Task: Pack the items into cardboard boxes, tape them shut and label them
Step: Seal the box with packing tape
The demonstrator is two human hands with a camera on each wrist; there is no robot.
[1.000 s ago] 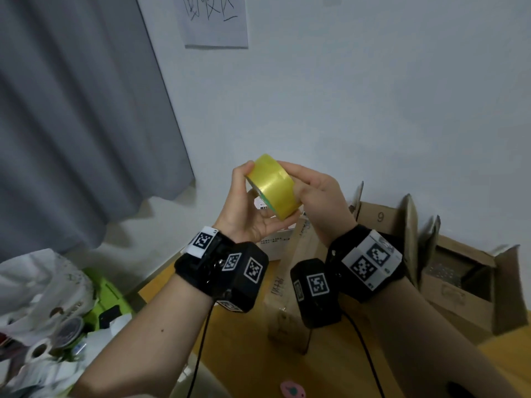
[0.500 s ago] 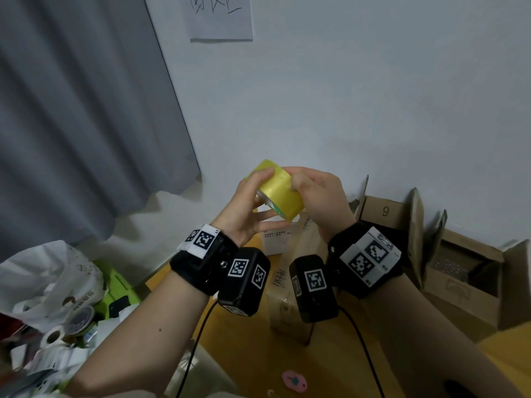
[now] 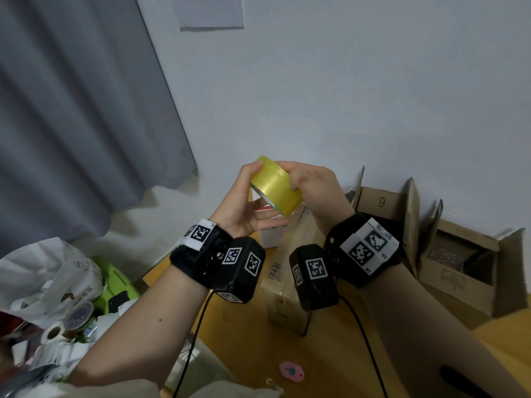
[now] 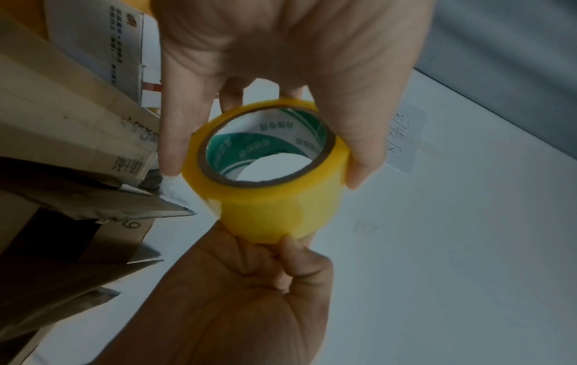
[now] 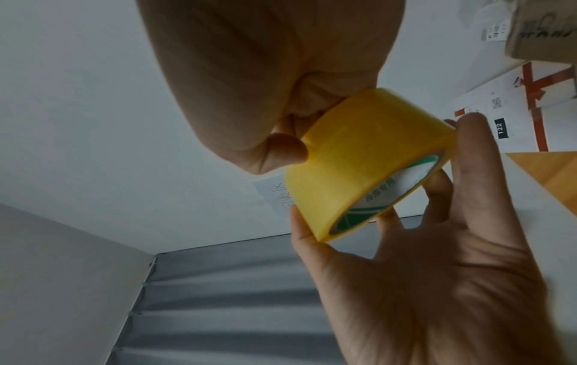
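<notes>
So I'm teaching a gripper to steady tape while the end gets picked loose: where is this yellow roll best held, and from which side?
Probably across its outer band, from the open-core side. The left hand does so: thumb and fingers span the yellow tape roll on opposite edges, leaving the band's far face free where the right hand pinches.

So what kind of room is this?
Probably a spare room at home used for packing parcels. Open cardboard boxes stand along a plain white wall, there's a grey curtain, and both hands hold a roll of yellow packing tape.
</notes>
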